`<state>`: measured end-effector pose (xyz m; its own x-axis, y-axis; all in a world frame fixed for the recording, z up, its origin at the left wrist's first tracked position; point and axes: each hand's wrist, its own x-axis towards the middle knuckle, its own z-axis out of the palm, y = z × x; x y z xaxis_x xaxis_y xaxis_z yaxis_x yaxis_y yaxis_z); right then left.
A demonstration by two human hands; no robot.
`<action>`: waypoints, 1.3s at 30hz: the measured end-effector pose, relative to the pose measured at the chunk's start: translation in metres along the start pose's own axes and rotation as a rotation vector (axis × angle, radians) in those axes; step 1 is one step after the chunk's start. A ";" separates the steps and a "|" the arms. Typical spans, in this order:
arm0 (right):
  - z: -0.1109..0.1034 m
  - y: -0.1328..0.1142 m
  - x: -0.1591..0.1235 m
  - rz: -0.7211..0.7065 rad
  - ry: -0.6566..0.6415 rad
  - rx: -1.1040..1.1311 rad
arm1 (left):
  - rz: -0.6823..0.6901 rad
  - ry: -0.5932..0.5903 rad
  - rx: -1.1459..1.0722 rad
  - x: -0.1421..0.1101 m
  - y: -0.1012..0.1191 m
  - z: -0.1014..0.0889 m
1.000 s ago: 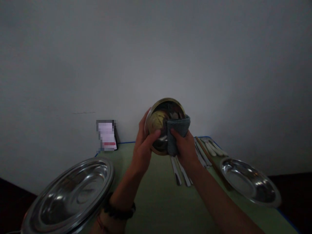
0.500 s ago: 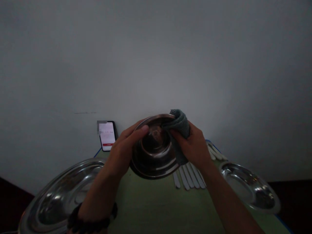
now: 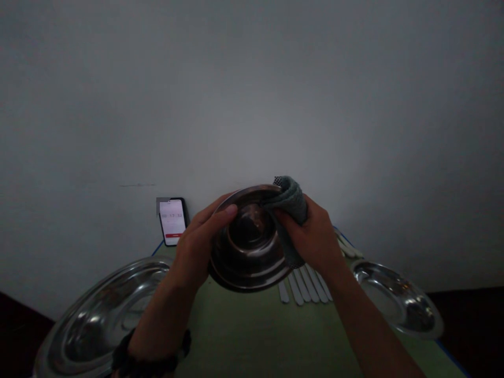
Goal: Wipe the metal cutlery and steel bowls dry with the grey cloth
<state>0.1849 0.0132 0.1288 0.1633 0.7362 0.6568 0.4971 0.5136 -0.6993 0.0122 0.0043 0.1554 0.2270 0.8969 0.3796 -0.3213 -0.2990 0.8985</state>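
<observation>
A shiny metal bowl (image 3: 252, 262) is held up above the green table, tilted so that its round middle faces me. My left hand (image 3: 200, 239) grips the bowl's left side, the thumb lying over the rim and the other fingers hidden behind. On the right, my right hand (image 3: 311, 231) is closed round a folded grey-green cloth (image 3: 293, 202), which wraps over the bowl's upper right rim. Below the bowl and the right hand, several pale flat handles (image 3: 303, 286) lie side by side; their far ends are hidden.
A large metal basin (image 3: 79, 325) stands at the left of the green table (image 3: 252, 336). A smaller metal dish (image 3: 409, 310) sits at the right edge, near more light-coloured handles (image 3: 348, 248). A phone (image 3: 173, 223) leans against the grey wall (image 3: 252, 94).
Both hands keep nearly the same hold on the bowl and cloth. The view has shifted slightly, so the right-hand dish appears a little further left.
</observation>
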 end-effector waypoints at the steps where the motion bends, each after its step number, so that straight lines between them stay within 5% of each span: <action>1: 0.000 -0.001 0.000 0.003 -0.003 -0.002 | -0.002 -0.004 -0.007 0.000 0.000 -0.001; 20: -0.002 0.007 0.004 0.016 -0.063 -0.028 | -0.039 -0.046 -0.070 0.006 -0.015 -0.007; 30: 0.004 0.009 0.000 -0.031 -0.064 -0.020 | -0.236 0.031 -0.287 0.011 -0.014 -0.012; 39: -0.001 0.003 0.000 -0.033 -0.072 -0.060 | -0.177 -0.025 -0.307 0.011 -0.013 -0.008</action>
<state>0.1867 0.0142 0.1270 0.0856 0.7499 0.6560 0.5517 0.5126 -0.6579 0.0110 0.0204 0.1458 0.3251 0.9166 0.2329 -0.5352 -0.0247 0.8444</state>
